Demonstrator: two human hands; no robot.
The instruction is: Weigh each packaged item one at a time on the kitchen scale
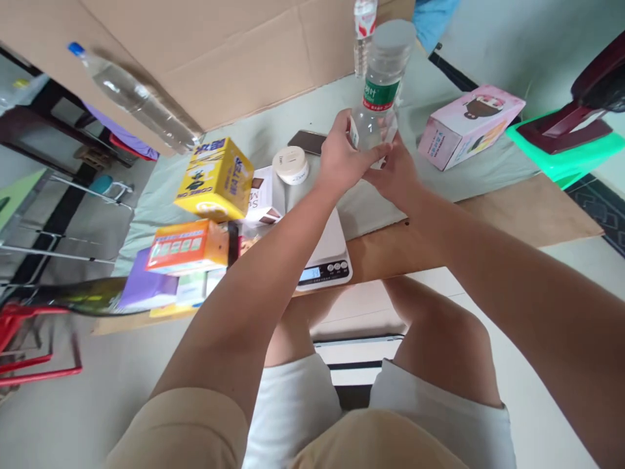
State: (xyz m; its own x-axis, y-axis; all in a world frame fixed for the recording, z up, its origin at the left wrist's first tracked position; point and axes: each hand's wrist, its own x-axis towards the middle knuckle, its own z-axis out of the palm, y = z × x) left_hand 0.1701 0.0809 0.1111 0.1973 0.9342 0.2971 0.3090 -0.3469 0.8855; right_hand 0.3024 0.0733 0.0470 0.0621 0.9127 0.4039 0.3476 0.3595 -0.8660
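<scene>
A clear plastic bottle [381, 85] with a green label and a grey cap stands upright over the grey cloth. My left hand [342, 156] wraps around its lower part from the left. My right hand [398, 176] cups its base from the right and below. Just nearer to me, under my left forearm, sits a white kitchen scale [328, 264] with a small lit display.
A yellow box [215, 179], an orange box [188, 246] and a purple packet [141, 286] lie at the left. A white round tin [291, 164] and a dark phone [306, 141] lie behind. A pink box [469, 124] stands right. Another bottle [137, 98] leans on cardboard [229, 58].
</scene>
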